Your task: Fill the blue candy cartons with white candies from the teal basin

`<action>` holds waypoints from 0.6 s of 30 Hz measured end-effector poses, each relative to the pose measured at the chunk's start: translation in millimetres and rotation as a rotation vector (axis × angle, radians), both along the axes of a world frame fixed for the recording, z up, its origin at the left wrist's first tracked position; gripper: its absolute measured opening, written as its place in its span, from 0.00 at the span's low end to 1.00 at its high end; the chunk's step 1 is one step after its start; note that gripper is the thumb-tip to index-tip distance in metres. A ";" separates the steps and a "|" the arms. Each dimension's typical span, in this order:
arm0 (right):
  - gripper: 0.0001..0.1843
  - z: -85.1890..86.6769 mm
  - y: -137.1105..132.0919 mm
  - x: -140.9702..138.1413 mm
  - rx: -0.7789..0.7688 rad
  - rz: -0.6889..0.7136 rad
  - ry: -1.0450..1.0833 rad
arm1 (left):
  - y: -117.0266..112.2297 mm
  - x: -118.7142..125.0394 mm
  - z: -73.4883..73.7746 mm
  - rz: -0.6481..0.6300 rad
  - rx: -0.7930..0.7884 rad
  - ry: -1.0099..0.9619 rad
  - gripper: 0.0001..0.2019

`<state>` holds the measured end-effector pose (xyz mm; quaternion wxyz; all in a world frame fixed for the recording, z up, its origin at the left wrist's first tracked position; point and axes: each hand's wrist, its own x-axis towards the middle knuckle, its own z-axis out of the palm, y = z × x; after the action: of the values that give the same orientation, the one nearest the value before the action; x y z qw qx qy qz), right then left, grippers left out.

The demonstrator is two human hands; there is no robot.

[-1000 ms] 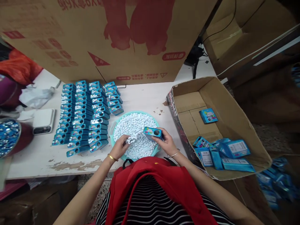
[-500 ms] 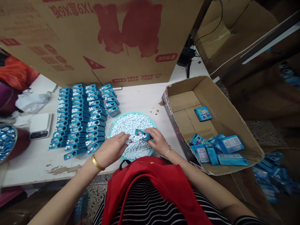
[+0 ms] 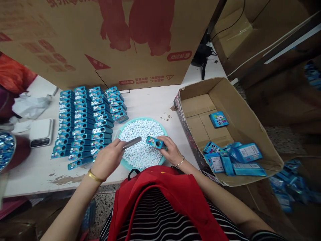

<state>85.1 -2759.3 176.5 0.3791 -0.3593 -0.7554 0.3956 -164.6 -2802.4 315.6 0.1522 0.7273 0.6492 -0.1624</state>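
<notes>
My right hand [image 3: 170,150] grips a small blue tin [image 3: 155,142] over the near edge of a teal basin [image 3: 120,132] filled with small white candies [image 3: 142,140]. My left hand [image 3: 108,159] is closed on a flat grey metal piece [image 3: 131,143], probably the tin's sliding tray, held apart from the tin above the basin's left side. Rows of several blue tins [image 3: 85,124], open and showing candy, lie on the white table [image 3: 147,102] left of the basin.
An open cardboard box [image 3: 198,107] with blue packets stands at the right. A large cardboard sheet [image 3: 107,40] leans behind the table. A white scale [image 3: 41,132] and a bowl of blue items [image 3: 6,149] sit at the left. More blue packets lie on the floor, right.
My left hand has drawn back to the left, away from the tin, with the grey piece now showing in it. The right hand keeps the tin nearly in place.
</notes>
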 end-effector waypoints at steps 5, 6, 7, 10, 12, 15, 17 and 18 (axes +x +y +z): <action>0.19 8.1 7.3 13.3 -0.095 -0.081 0.019 | -22.2 -21.7 -101.3 0.129 -0.155 -0.252 0.10; 0.18 9.8 8.5 14.6 -0.105 -0.099 0.019 | -23.1 -14.3 -119.2 0.141 -0.147 -0.315 0.11; 0.17 11.2 9.4 15.4 -0.114 -0.117 0.020 | -22.3 -4.6 -134.8 0.148 -0.132 -0.367 0.11; 0.17 13.7 10.2 16.0 -0.130 -0.167 0.020 | -14.1 25.0 -166.2 0.155 -0.078 -0.468 0.16; 0.17 14.4 9.5 16.1 -0.141 -0.191 0.021 | -8.9 34.6 -174.3 0.165 -0.044 -0.537 0.17; 0.17 13.9 7.7 17.7 -0.156 -0.210 0.023 | -8.2 28.5 -167.7 0.168 -0.014 -0.619 0.15; 0.17 12.2 6.5 19.2 -0.160 -0.211 0.023 | -11.5 16.4 -151.1 0.160 -0.001 -0.664 0.13; 0.17 11.0 6.1 19.8 -0.159 -0.210 0.022 | -13.2 10.1 -139.7 0.153 0.006 -0.686 0.13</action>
<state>104.9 -2753.2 187.5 0.3968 -0.4610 -0.6759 0.4162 -154.5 -2815.6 175.9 0.3710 0.6893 0.6133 0.1054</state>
